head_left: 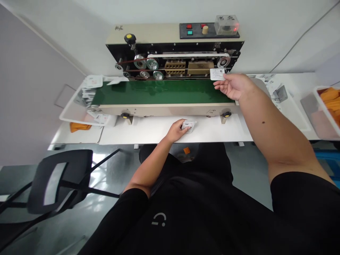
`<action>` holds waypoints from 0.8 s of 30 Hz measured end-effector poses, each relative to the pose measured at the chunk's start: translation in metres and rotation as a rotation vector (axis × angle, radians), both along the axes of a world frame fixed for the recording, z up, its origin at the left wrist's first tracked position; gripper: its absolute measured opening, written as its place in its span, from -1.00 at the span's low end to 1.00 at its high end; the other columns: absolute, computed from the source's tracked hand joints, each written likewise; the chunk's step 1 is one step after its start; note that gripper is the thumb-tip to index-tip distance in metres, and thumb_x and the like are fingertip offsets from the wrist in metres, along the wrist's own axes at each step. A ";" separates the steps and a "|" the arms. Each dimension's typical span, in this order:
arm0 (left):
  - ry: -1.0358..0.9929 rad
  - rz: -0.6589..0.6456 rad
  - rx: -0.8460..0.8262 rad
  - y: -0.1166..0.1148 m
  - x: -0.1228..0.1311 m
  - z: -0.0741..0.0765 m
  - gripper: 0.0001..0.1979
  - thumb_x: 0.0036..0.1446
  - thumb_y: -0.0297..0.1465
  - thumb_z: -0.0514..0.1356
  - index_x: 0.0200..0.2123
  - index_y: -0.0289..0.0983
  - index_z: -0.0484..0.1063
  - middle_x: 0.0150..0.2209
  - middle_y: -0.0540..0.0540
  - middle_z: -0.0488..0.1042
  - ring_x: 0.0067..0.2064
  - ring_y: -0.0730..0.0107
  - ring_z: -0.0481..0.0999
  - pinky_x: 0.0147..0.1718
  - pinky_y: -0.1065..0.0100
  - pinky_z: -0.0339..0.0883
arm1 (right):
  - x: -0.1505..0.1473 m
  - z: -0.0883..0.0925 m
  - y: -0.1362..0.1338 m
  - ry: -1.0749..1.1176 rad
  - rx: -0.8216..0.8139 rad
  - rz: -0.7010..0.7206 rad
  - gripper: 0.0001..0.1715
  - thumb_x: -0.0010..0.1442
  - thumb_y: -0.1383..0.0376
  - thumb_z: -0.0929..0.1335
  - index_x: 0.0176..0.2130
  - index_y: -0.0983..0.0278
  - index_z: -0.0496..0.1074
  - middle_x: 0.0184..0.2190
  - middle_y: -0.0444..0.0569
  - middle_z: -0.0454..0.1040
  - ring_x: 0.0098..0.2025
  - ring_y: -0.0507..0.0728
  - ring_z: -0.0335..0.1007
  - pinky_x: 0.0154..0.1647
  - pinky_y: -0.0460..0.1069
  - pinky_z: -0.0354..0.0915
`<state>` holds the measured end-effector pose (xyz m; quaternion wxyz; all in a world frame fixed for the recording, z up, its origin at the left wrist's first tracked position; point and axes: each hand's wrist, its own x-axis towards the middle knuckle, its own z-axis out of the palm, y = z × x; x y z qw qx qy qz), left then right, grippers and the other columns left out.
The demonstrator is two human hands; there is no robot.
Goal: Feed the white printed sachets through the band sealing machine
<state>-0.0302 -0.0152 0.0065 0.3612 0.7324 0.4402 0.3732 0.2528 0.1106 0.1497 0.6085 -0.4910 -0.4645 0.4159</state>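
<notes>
Well now, a band sealer [175, 42] dominates the far side of the white table [138, 132], its pulleys and drive belts [152, 63] running exposed above a green conveyor belt [159, 92]. Over on the left, a translucent plastic tray [69, 115] carries a loose pile of printed white packets [90, 85], with an orange cloth [79, 126] showing beneath its edge. Out to the right, a clear bin [316, 115] holds orange pieces [329, 101].

Up at the belt's right end, the right hand [233, 86] has its fingers loosely fanned, and the thumb and forefinger pinch a printed white card [217, 74] by its edge, just above the belt and close to the end pulley [223, 61]. That's the danger spot: a fingertip or the card's corner straying toward the pulley could get caught, and a slack pinch could let the card drop askew.

Down on the tabletop, in front of the machine, the left hand [176, 130] has its fingers pressed together, gripping a small white packet [189, 125] between fingertips and thumb. The packet sits near the table's front edge, so a careless nudge could knock it off.
</notes>
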 end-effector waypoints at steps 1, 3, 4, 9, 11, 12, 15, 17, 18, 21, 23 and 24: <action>0.001 0.003 -0.002 0.000 0.000 0.000 -0.68 0.30 -0.15 0.31 -0.05 -0.26 0.55 -0.19 -0.15 0.61 -0.19 0.24 0.55 -0.20 0.25 0.42 | 0.002 0.005 -0.007 0.015 -0.056 0.017 -0.68 0.48 0.15 0.39 -0.20 0.39 0.43 -0.36 0.01 0.55 -0.44 -0.01 0.53 -0.50 -0.20 0.37; -0.001 0.010 -0.008 0.000 0.000 0.000 -0.67 0.29 -0.14 0.31 -0.06 -0.27 0.55 -0.19 -0.15 0.60 -0.19 0.24 0.55 -0.21 0.26 0.42 | 0.003 0.011 -0.034 0.032 -0.126 0.004 -0.66 0.43 0.08 0.42 -0.08 0.32 0.43 -0.29 -0.01 0.55 -0.46 0.00 0.54 -0.56 -0.18 0.33; -0.010 0.013 -0.015 0.000 0.000 0.000 -0.66 0.29 -0.13 0.31 -0.06 -0.27 0.55 -0.19 -0.15 0.60 -0.20 0.24 0.55 -0.22 0.27 0.42 | 0.000 0.008 -0.053 0.035 -0.115 -0.021 -0.64 0.41 0.06 0.43 -0.03 0.29 0.42 -0.26 -0.02 0.55 -0.47 0.00 0.53 -0.58 -0.17 0.31; -0.086 0.022 -0.095 -0.002 0.002 0.000 -0.61 0.24 -0.05 0.34 -0.11 -0.25 0.52 -0.26 -0.09 0.57 -0.28 0.29 0.51 -0.32 0.33 0.36 | -0.039 -0.064 -0.152 -0.116 -0.094 0.089 -0.64 0.33 0.04 0.44 -0.08 0.26 0.44 -0.30 -0.06 0.49 -0.49 -0.01 0.45 -0.56 -0.13 0.25; -0.114 0.025 -0.124 -0.003 0.003 0.001 -0.58 0.20 -0.02 0.37 -0.13 -0.24 0.49 -0.32 -0.03 0.53 -0.32 0.34 0.46 -0.36 0.36 0.31 | -0.053 -0.100 -0.172 -0.239 -0.170 0.165 -0.57 0.29 0.05 0.46 0.02 0.24 0.46 -0.16 -0.01 0.52 -0.41 0.00 0.48 -0.48 -0.11 0.32; -0.125 0.024 -0.132 -0.003 0.003 0.001 -0.56 0.18 0.00 0.38 -0.14 -0.24 0.48 -0.35 -0.01 0.51 -0.34 0.36 0.44 -0.37 0.37 0.29 | -0.058 -0.114 -0.176 -0.314 -0.194 0.200 -0.51 0.26 0.05 0.47 0.07 0.23 0.46 -0.08 0.01 0.53 -0.37 0.01 0.48 -0.43 -0.09 0.35; -0.109 0.007 -0.131 -0.004 0.002 0.002 -0.52 0.12 0.03 0.41 -0.18 -0.24 0.45 -0.40 0.04 0.47 -0.38 0.40 0.39 -0.39 0.39 0.23 | -0.063 -0.137 -0.174 -0.500 -0.195 0.283 -0.44 0.19 0.03 0.51 0.08 0.23 0.51 -0.02 0.05 0.54 -0.31 0.04 0.46 -0.28 -0.03 0.42; -0.070 -0.005 -0.122 -0.005 0.002 0.003 -0.51 0.08 0.04 0.44 -0.21 -0.23 0.44 -0.41 0.05 0.47 -0.38 0.42 0.38 -0.39 0.40 0.22 | -0.063 -0.141 -0.168 -0.528 -0.209 0.313 -0.49 0.17 -0.02 0.52 -0.04 0.25 0.55 -0.16 0.02 0.56 -0.33 0.06 0.44 -0.28 -0.03 0.41; -0.060 -0.012 -0.123 -0.005 0.001 0.003 -0.50 0.07 0.03 0.45 -0.21 -0.23 0.44 -0.40 0.05 0.47 -0.38 0.42 0.39 -0.39 0.40 0.22 | -0.062 -0.142 -0.165 -0.516 -0.233 0.321 -0.50 0.17 -0.06 0.52 -0.11 0.26 0.55 -0.25 0.00 0.55 -0.35 0.07 0.43 -0.30 -0.04 0.39; -0.126 -0.041 -0.157 -0.005 0.001 0.003 -0.49 0.09 0.00 0.45 -0.14 -0.23 0.41 -0.32 0.00 0.54 -0.35 0.41 0.47 -0.35 0.39 0.30 | -0.061 -0.144 -0.161 -0.421 -0.307 0.313 -0.45 0.17 -0.15 0.51 -0.23 0.28 0.50 -0.43 -0.07 0.48 -0.40 0.07 0.41 -0.36 -0.06 0.35; -0.219 -0.069 -0.190 -0.005 0.002 0.002 -0.50 0.16 -0.01 0.41 -0.06 -0.23 0.39 -0.22 -0.08 0.60 -0.27 0.36 0.56 -0.27 0.35 0.40 | -0.062 -0.146 -0.160 -0.326 -0.315 0.283 -0.43 0.18 -0.16 0.50 -0.20 0.27 0.48 -0.39 -0.06 0.52 -0.39 0.07 0.43 -0.36 -0.06 0.36; -0.255 -0.077 -0.203 -0.005 0.003 0.000 -0.51 0.18 -0.02 0.39 -0.04 -0.22 0.39 -0.18 -0.11 0.61 -0.23 0.33 0.59 -0.23 0.33 0.43 | -0.062 -0.147 -0.160 -0.276 -0.308 0.269 -0.43 0.19 -0.16 0.50 -0.16 0.27 0.47 -0.34 -0.05 0.54 -0.37 0.07 0.45 -0.35 -0.07 0.37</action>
